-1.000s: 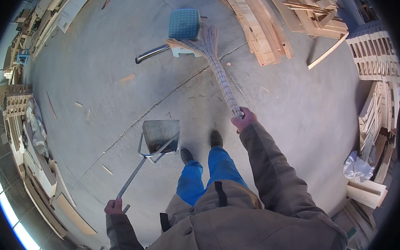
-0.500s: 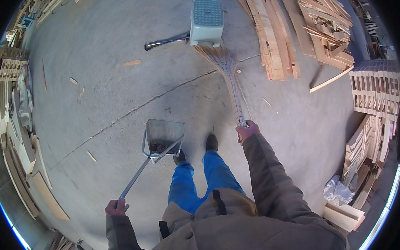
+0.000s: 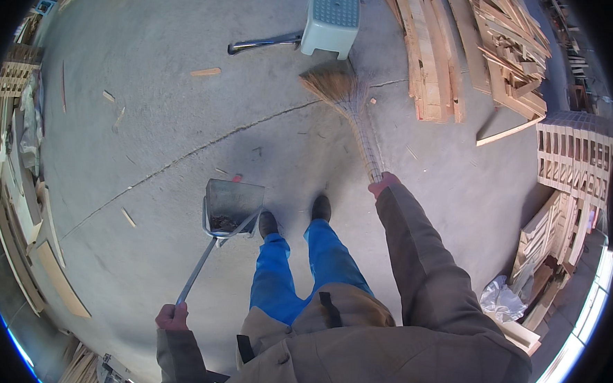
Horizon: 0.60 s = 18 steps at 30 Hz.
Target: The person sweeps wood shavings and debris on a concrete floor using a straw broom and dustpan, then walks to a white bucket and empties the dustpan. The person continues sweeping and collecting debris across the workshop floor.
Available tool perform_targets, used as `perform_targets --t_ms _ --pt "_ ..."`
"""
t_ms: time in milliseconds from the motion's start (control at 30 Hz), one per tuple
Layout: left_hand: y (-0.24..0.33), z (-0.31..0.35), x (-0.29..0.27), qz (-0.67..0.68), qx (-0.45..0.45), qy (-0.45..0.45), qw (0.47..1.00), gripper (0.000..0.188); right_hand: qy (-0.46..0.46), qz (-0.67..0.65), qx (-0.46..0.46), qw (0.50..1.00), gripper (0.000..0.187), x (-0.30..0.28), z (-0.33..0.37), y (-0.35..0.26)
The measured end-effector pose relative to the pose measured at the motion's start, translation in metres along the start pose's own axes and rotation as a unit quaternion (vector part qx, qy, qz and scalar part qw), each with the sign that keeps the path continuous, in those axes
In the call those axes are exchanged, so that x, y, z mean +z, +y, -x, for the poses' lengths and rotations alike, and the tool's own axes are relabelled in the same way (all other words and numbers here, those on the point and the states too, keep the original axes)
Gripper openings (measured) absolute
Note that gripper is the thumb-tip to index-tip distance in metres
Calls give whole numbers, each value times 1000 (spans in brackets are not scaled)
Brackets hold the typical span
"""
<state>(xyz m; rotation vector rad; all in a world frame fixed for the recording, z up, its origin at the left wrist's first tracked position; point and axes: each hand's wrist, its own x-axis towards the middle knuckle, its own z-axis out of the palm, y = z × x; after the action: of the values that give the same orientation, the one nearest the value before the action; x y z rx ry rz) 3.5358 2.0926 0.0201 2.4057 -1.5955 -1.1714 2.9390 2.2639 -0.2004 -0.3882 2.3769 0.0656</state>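
A long straw broom (image 3: 362, 135) is in my right hand (image 3: 383, 184), which is closed round its handle end. The broom's bristles fan out over the concrete floor just short of a light blue plastic stool (image 3: 334, 16). My left hand (image 3: 172, 316) grips the long handle of a metal dustpan (image 3: 237, 196). Dark debris (image 3: 223, 223) lies in the back of the pan, by my left shoe. At the pan's front edge are a small red piece (image 3: 237, 178) and a thin wood sliver (image 3: 221, 170).
A dark metal bar (image 3: 264, 44) lies beside the stool. Wood chips (image 3: 206, 72) are scattered about the floor. Long planks (image 3: 427, 66) and scrap wood (image 3: 518, 50) lie at the far right, with a slatted stack (image 3: 575, 153) nearer. Boards (image 3: 63, 279) line the left side.
The broom's bristles have come back toward me, away from the stool's base. The dustpan has shifted slightly left, and the red piece now shows at its front edge. My left foot has stepped forward.
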Motion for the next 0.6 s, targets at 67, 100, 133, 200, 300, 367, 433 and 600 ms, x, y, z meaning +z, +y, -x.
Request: perform_targets --t_ms 67,100,133,200,300,367,433,600 --pt "-4 0 -3 15 0 -10 1000 30 -47 4 16 999 47 -19 52 35" --pt "-4 0 -4 15 -6 -12 1000 30 -31 41 -13 999 49 -29 82 50" --pt "-4 1 -5 9 -6 -13 1000 30 -76 -16 16 997 54 -41 111 63" --pt "0 0 -3 -14 -9 -15 1000 30 -109 -61 73 990 61 -65 168 85" --pt "5 3 3 -9 4 -7 1000 32 -137 -121 117 976 62 -92 221 99" --pt "7 2 6 6 4 -12 1000 32 -140 -157 146 967 61 -98 237 101" --pt "6 2 7 11 6 -19 1000 32 -128 -178 121 968 61 -97 238 101" --pt "4 6 10 6 17 -40 999 31 -101 -261 130 951 60 -82 200 99"
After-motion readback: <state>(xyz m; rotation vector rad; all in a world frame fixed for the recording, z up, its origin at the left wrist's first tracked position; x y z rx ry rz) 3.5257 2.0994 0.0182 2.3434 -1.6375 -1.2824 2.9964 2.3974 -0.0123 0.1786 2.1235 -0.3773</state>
